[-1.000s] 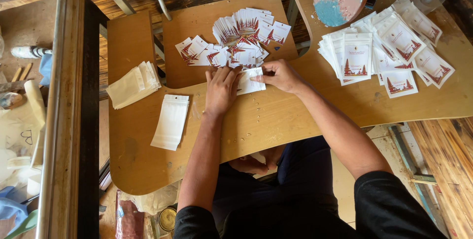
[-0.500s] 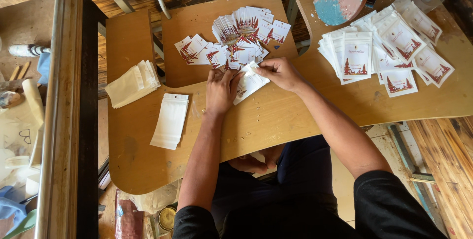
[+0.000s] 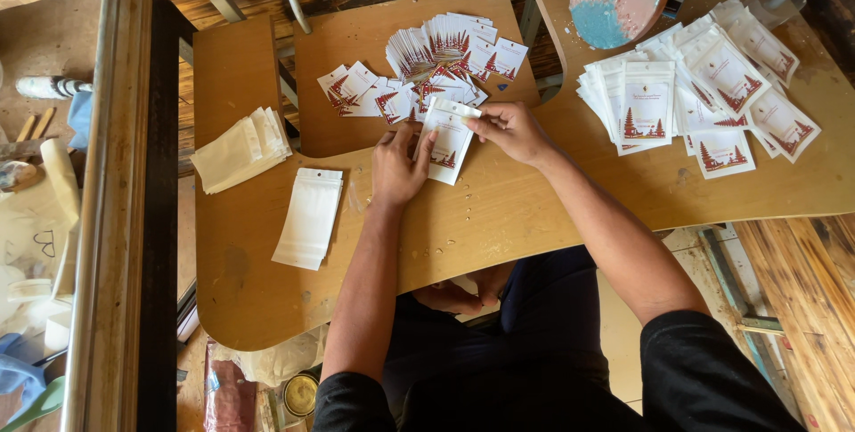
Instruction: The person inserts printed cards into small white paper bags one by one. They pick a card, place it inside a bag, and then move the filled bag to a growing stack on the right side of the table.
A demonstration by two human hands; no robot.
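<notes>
White and flat, the small pouch carries a red tree print and lies on the wooden table between both hands. Pinching its top edge is the right hand, fingers closed narrowly on it; the left hand presses its left side with loosely spread fingers. Just beyond sits a pile of printed cards. Filled pouches lie stacked to the right, empty pouches to the left.
</notes>
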